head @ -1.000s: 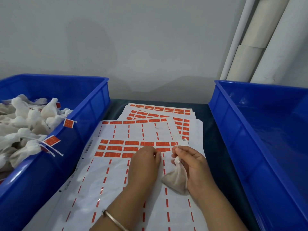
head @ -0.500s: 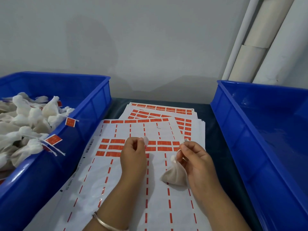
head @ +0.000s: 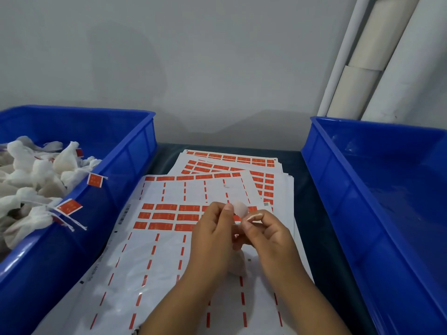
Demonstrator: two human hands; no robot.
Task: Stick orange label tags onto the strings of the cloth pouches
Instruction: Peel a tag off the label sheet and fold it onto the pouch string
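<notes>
Pale peeled label (head: 240,208) pinched between left fingers (head: 227,210) and right fingers (head: 252,217), cloth pouch (head: 235,263) hanging beneath them.

The two big blue plastic bins, left (head: 135,151) and right (head: 343,180), look smooth and hard with a glossy sheen. The white pouches (head: 31,170) heaped in the left one are soft, loosely woven matt cloth with thin strings. The white label sheets (head: 169,267) under my wrists are slick paper backing, shiny where peeled, and their orange stickers (head: 167,207) look flatter. The dark counter (head: 304,213) looks matt.
</notes>
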